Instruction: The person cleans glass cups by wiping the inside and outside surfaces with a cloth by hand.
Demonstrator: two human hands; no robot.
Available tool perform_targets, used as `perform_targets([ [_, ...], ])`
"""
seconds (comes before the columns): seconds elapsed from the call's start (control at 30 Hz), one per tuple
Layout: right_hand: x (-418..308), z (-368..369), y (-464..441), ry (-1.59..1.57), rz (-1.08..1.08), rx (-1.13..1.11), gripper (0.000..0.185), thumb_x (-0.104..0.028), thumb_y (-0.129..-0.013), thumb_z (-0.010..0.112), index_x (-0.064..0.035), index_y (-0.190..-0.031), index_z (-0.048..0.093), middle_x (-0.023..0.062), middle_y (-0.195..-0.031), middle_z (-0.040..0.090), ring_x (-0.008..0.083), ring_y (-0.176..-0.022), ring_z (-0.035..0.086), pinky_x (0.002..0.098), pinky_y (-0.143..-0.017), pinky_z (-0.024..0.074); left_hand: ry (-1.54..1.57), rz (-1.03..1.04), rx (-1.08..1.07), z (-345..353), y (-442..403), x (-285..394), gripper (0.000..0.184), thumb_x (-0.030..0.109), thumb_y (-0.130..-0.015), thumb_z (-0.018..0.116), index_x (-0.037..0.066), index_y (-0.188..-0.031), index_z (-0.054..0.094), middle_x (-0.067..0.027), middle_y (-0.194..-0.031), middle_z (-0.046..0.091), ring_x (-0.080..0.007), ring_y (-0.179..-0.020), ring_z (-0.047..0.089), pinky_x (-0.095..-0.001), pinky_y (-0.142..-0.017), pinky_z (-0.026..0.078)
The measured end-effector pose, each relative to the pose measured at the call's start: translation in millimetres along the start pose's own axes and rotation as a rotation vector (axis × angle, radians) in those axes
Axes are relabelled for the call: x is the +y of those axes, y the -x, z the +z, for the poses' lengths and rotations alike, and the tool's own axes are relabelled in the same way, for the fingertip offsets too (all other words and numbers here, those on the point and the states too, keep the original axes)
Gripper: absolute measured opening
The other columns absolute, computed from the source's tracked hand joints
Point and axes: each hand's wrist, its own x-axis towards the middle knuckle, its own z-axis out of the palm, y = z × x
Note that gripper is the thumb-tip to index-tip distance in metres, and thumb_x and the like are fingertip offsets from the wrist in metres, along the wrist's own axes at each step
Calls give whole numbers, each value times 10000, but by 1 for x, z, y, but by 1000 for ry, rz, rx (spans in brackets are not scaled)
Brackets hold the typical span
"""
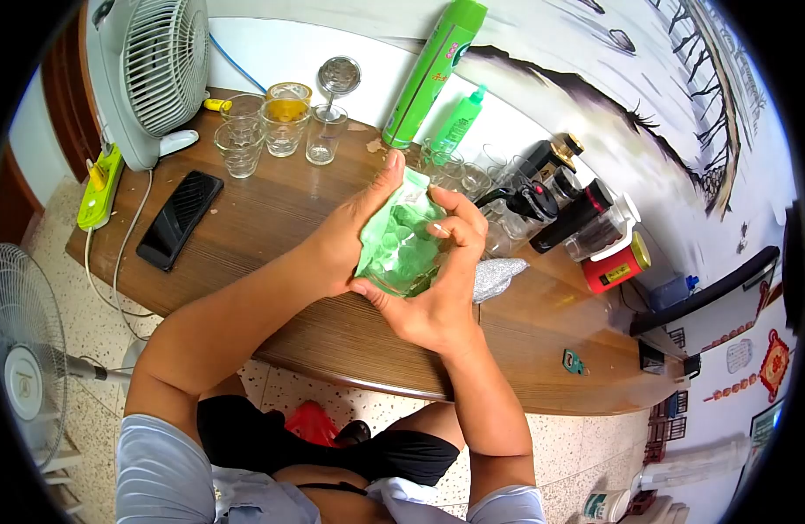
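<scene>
1. Brown wooden table [542, 336] is spanning the frame's middle, glasses [285, 131] standing upper left.
2. Green packet [401, 244] is resting between both hands at frame centre.
3. Left hand [340, 243] is gripping its left edge, thumb raised.
4. Right hand [453, 284] is half-curling around its right side, fingers bent, thumb touching the lower edge.
</scene>
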Motion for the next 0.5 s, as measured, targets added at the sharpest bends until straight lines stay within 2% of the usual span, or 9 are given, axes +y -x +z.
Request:
perform_targets([
  [0.07, 0, 2, -2, -60, -28, 37, 1007, -401, -636, 1043, -78, -1291, 349, 257, -1456, 415, 400, -1346, 462, 529, -1128, 409, 94, -38, -57, -1, -1, 0, 670, 684, -1086, 401, 96, -1294, 645, -42, -1145, 724, -146, -1051, 732, -327, -915, 619],
  [0.17, -3, 1, -3, -27, -28, 23, 1005, -387, -664, 1028, -71, -1323, 339, 261, -1460, 413, 406, -1345, 466, 536, -1129, 407, 110, -18, -145, 2, -1, 1, 675, 688, -1077, 421, 97, -1327, 631, -41, -1185, 718, -148, -1090, 724, -336, -943, 614],
  [0.23, -3, 1, -3, 25, -30, 27, 1005, -339, -670, 1022, -59, -1360, 347, 261, -1461, 415, 410, -1348, 462, 539, -1130, 405, 66, 24, -141, 6, 2, 2, 650, 669, -1081, 449, 91, -1320, 624, -44, -1192, 712, -133, -1093, 716, -325, -931, 613],
  [0.27, -3, 1, -3, 52, -30, 29, 1006, -314, -673, 1019, -53, -1379, 352, 260, -1461, 417, 412, -1350, 461, 541, -1131, 404, -63, 50, -98, 6, 3, 3, 630, 654, -1081, 469, 89, -1317, 618, -43, -1190, 707, -122, -1091, 709, -315, -922, 608],
  [0.37, -11, -4, -6, 145, 77, -58, 1020, -126, -626, 984, -56, -1426, 357, 310, -1475, 362, 510, -1350, 458, 573, -1110, 442, -393, 148, 11, 5, 4, 3, 580, 612, -1083, 523, 83, -1309, 599, -36, -1173, 694, -89, -1075, 689, -288, -895, 594],
  [0.43, -9, -3, -4, 145, 86, -102, 992, -53, -624, 939, -41, -1437, 370, 314, -1484, 350, 522, -1350, 452, 573, -1111, 440, -536, 245, 63, 7, 1, -1, 554, 589, -1084, 550, 81, -1303, 590, -26, -1146, 686, -70, -1056, 677, -272, -876, 583],
  [0.5, -7, -3, -1, 119, 87, -130, 989, -31, -619, 921, -41, -1439, 368, 314, -1475, 359, 524, -1347, 452, 570, -1108, 440, -466, 177, 46, 6, 2, -1, 557, 592, -1083, 549, 87, -1316, 580, -14, -1120, 678, -76, -1035, 680, -275, -873, 580],
])
